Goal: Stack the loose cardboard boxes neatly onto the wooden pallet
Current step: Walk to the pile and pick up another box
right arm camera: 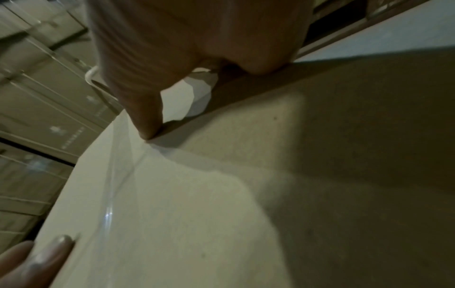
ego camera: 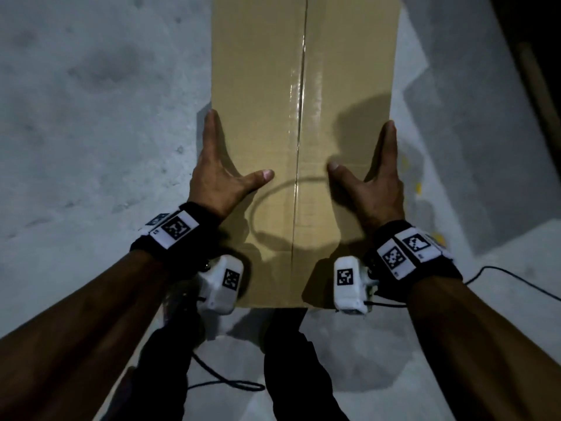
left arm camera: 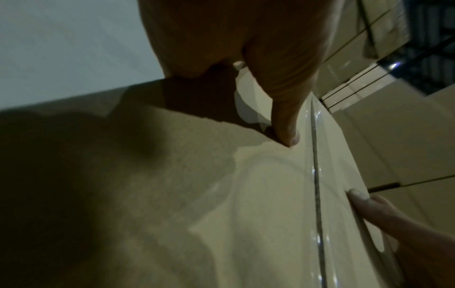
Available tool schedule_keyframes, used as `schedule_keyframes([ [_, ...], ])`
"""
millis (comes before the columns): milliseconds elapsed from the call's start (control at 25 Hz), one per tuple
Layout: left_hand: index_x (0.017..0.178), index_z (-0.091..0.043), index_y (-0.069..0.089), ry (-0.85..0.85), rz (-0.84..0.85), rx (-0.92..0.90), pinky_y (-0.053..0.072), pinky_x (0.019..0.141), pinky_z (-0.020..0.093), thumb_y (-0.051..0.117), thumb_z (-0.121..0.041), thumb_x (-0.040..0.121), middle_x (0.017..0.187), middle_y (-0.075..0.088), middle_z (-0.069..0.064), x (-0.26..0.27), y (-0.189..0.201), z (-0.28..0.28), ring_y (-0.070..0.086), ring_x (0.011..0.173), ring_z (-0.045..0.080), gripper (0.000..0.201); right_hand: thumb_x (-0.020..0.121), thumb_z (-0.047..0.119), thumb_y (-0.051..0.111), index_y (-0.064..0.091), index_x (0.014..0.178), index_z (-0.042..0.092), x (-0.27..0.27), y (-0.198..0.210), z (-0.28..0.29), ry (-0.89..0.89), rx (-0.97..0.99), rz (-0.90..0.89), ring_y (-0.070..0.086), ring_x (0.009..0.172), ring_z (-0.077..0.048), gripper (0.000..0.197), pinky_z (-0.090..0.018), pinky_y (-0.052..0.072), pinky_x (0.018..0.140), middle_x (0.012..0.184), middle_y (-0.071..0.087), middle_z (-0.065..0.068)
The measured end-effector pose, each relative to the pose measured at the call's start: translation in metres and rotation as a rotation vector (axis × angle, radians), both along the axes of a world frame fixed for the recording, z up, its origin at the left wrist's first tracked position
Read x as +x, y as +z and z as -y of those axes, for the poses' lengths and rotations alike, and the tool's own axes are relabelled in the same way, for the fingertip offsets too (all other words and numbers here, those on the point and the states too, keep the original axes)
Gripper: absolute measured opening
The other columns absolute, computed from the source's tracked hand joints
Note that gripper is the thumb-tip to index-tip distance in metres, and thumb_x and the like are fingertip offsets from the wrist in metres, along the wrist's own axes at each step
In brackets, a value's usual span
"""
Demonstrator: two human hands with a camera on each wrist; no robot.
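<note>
Long taped box (ego camera: 303,117), stiff, likely bulky: left hand (ego camera: 218,174), right hand (ego camera: 373,183) spread, clamping opposite edges; best gripped mid-length.

Left hand (ego camera: 218,174), right hand (ego camera: 376,183) flat; thumbs splayed

Grey concrete floor (ego camera: 91,117) — a thin black cable (ego camera: 230,384) trails across it.

Tan cardboard box (ego camera: 261,86); mottled grey floor (ego camera: 91,117).
</note>
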State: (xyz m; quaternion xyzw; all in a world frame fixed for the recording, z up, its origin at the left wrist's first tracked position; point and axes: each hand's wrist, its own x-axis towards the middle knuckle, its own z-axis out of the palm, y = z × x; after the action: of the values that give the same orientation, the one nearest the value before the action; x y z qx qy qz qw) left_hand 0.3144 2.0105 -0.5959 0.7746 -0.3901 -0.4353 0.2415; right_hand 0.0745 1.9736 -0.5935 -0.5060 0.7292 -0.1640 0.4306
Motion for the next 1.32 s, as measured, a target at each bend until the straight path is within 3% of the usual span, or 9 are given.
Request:
schedule_keyframes([
  [80, 0.157, -0.035, -0.002, -0.017, 0.004, -0.055, 0.017, 0.110, 0.022, 0.086, -0.041, 0.072, 0.165, 0.011, -0.008, 0.020, 0.049, 0.006, 0.019, 0.148, 0.014, 0.122, 0.073, 0.063, 0.076, 0.001, 0.150, 0.062, 0.022, 0.049, -0.002, -0.068, -0.022, 0.046, 0.040, 0.142, -0.026, 0.108, -0.053, 0.038, 0.114, 0.163, 0.028, 0.013],
  [160, 0.158, -0.035, -0.001, -0.039, 0.008, -0.097, 0.020, 0.112, 0.024, 0.086, -0.042, 0.071, 0.165, 0.015, -0.005, 0.043, 0.103, 0.015, 0.021, 0.148, 0.014, 0.123, 0.073, 0.060, 0.075, 0.003, 0.149, 0.063, 0.045, 0.105, -0.001, -0.127, -0.065, 0.066, 0.043, 0.139, -0.023, 0.105, -0.051, 0.041, 0.112, 0.162, 0.031, 0.012],
  [320, 0.157, -0.038, -0.002, -0.089, 0.029, -0.158, 0.023, 0.116, 0.032, 0.086, -0.044, 0.071, 0.164, 0.018, -0.003, 0.087, 0.240, 0.025, 0.023, 0.148, 0.018, 0.124, 0.080, 0.049, 0.076, 0.008, 0.153, 0.056, 0.095, 0.242, -0.007, -0.211, -0.139, 0.106, 0.043, 0.137, -0.019, 0.100, -0.038, 0.037, 0.115, 0.159, 0.037, 0.006],
  [440, 0.157, -0.039, -0.002, -0.108, 0.041, -0.227, 0.026, 0.119, 0.039, 0.085, -0.046, 0.071, 0.163, 0.022, 0.000, 0.122, 0.342, 0.021, 0.026, 0.147, 0.021, 0.123, 0.084, 0.042, 0.075, 0.009, 0.156, 0.049, 0.128, 0.337, -0.014, -0.214, -0.204, 0.131, 0.050, 0.122, -0.003, 0.099, -0.020, 0.038, 0.103, 0.146, 0.048, 0.008],
  [600, 0.157, -0.040, 0.000, -0.125, 0.075, -0.346, 0.025, 0.114, 0.032, 0.083, -0.048, 0.072, 0.163, 0.023, -0.002, 0.156, 0.439, 0.015, 0.026, 0.147, 0.021, 0.119, 0.084, 0.045, 0.077, 0.008, 0.160, 0.037, 0.158, 0.425, -0.020, -0.169, -0.352, 0.156, 0.042, 0.137, -0.009, 0.103, -0.034, 0.034, 0.118, 0.160, 0.036, 0.007],
  [720, 0.156, -0.044, 0.000, -0.123, 0.027, -0.432, 0.024, 0.110, 0.029, 0.083, -0.047, 0.072, 0.162, 0.024, -0.005, 0.166, 0.485, 0.014, 0.027, 0.147, 0.020, 0.117, 0.081, 0.052, 0.077, 0.007, 0.159, 0.042, 0.168, 0.471, -0.018, -0.184, -0.423, 0.127, 0.042, 0.139, -0.015, 0.105, -0.042, 0.034, 0.118, 0.159, 0.038, 0.007],
  [1000, 0.151, -0.054, 0.005, -0.117, -0.047, -0.521, 0.033, 0.116, 0.045, 0.084, -0.048, 0.066, 0.159, 0.028, -0.013, 0.167, 0.564, 0.054, 0.033, 0.143, 0.019, 0.116, 0.078, 0.056, 0.077, 0.004, 0.154, 0.053, 0.172, 0.547, 0.011, -0.255, -0.520, 0.139, 0.042, 0.140, -0.019, 0.106, -0.047, 0.037, 0.115, 0.160, 0.036, 0.006],
  [1200, 0.144, -0.065, 0.007, -0.079, -0.089, -0.549, 0.036, 0.113, 0.053, 0.087, -0.049, 0.060, 0.158, 0.029, -0.014, 0.158, 0.569, 0.138, 0.036, 0.141, 0.023, 0.117, 0.078, 0.052, 0.080, 0.004, 0.154, 0.053, 0.164, 0.557, 0.093, -0.267, -0.549, 0.175, 0.041, 0.137, -0.014, 0.108, -0.036, 0.036, 0.107, 0.162, 0.032, 0.007],
  [1320, 0.142, -0.067, 0.010, -0.066, -0.132, -0.560, 0.039, 0.111, 0.051, 0.089, -0.048, 0.054, 0.156, 0.032, -0.015, 0.155, 0.565, 0.208, 0.040, 0.138, 0.021, 0.120, 0.075, 0.042, 0.085, 0.009, 0.156, 0.049, 0.160, 0.549, 0.165, -0.245, -0.588, 0.308, 0.039, 0.138, -0.011, 0.111, -0.044, 0.038, 0.115, 0.161, 0.031, 0.008],
])
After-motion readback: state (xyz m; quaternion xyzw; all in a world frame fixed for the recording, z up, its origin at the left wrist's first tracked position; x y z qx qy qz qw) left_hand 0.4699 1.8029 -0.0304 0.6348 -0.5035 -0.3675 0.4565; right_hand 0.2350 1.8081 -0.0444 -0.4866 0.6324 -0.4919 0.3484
